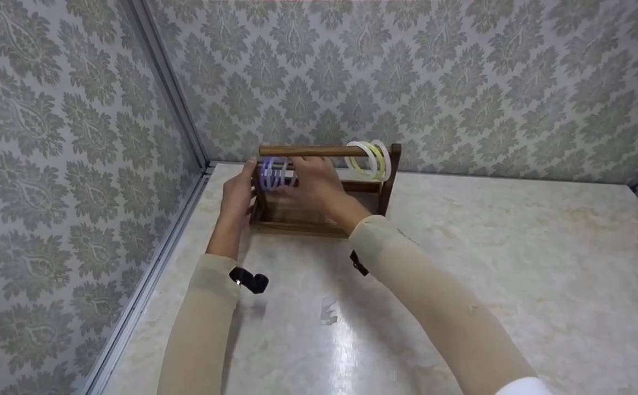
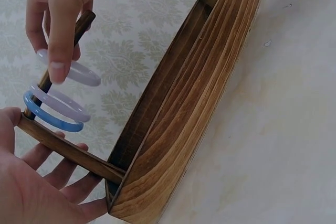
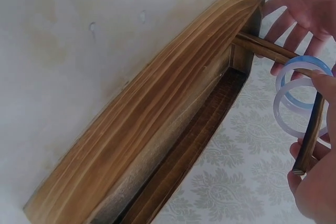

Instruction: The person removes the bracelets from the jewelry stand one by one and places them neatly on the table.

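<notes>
A wooden bangle stand (image 1: 297, 226) stands at the back of the table. Its left post (image 2: 68, 150) lies between the thumb side and spread fingers of my left hand (image 1: 236, 195), which holds it from outside. From that post runs a short bar (image 2: 84, 27) carrying a blue bangle (image 2: 55, 116) and a lavender bangle (image 2: 63, 104) near the post. Further along, my right hand (image 1: 319, 184) pinches a pale lavender bangle (image 2: 84, 74) around the same bar, near its free end. Part of this bangle is hidden behind the fingers.
Above, a longer bar (image 1: 308, 150) holds white bangles (image 1: 385, 170) and a yellow bangle (image 1: 376, 147) at its right end, by the right post (image 1: 389, 186). Patterned wall panels rise behind and left of the marbled table (image 1: 489, 263). A trough-like base (image 3: 157, 108) joins both posts.
</notes>
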The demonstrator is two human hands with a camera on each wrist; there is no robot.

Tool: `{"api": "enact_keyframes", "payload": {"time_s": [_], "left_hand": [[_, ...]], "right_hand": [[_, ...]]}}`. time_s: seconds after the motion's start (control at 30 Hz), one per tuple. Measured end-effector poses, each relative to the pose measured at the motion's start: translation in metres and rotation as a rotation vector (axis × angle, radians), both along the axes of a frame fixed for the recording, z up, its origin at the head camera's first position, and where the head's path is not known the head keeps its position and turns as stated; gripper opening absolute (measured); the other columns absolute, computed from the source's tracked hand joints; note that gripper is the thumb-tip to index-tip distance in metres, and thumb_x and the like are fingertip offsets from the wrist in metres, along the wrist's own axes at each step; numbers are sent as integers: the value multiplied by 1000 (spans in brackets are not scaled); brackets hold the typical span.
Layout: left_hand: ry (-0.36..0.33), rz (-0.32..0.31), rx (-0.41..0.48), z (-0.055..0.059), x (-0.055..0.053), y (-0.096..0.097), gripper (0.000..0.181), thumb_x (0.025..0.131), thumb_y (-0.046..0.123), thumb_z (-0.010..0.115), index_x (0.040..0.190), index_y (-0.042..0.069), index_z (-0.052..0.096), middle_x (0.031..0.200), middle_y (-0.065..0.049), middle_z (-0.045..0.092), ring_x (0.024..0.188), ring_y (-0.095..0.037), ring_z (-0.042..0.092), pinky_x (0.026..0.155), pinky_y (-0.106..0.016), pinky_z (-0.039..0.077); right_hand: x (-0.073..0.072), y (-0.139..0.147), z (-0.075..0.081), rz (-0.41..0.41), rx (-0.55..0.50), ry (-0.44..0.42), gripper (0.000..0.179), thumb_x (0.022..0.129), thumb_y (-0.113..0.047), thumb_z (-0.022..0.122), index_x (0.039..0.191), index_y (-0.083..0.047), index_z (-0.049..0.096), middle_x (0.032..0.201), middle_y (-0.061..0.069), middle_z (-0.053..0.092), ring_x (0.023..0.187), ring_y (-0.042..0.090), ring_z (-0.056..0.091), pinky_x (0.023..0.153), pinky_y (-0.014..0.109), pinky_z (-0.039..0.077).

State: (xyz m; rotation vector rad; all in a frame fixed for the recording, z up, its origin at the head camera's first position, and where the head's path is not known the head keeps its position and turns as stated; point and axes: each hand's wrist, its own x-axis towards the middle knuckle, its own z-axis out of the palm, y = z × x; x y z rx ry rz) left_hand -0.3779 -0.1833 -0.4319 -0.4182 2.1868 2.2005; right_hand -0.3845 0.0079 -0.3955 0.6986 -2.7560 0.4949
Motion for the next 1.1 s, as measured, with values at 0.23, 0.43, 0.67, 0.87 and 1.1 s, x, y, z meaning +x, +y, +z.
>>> {"api": "enact_keyframes", "payload": {"time_s": [0.23,0.43,0.67,0.87,1.1], "left_hand": [[2,7,-14,-1,0,0,86,100,73,52,162,14,46,165,-8,44,150,-35,44,121,-54,34],[-33,2,-36,-3,1,1,87,100,75,50,164,17,43,167,-6,41,151,-33,42,123,-53,33],[-3,2,-38,0,-1,1,88,99,77,49,163,17,44,168,-8,41,152,-34,42,122,-54,33],[-7,7,-28,0,0,0,84,101,74,49,163,17,45,167,-8,43,151,-34,43,122,-54,33],[-6,-20,3,1,1,0,87,102,72,49,166,15,38,168,-9,39,152,-34,41,121,-54,33]], "right_hand": [[7,14,1,19,-55,-68,81,96,-46,80,163,-19,43,150,10,57,138,30,54,114,43,45],[14,31,-3,59,-71,-85,77,98,-39,78,160,-13,42,153,10,54,137,27,55,111,40,48],[17,51,-5,78,-113,-56,70,99,-38,78,151,-4,46,142,13,56,126,28,60,100,40,54],[22,65,-11,80,-70,-59,76,100,-35,76,158,-2,41,152,18,51,129,30,59,102,42,53],[37,79,-9,127,9,-47,72,101,-36,74,157,-3,44,155,22,49,127,33,62,101,46,55]]}}
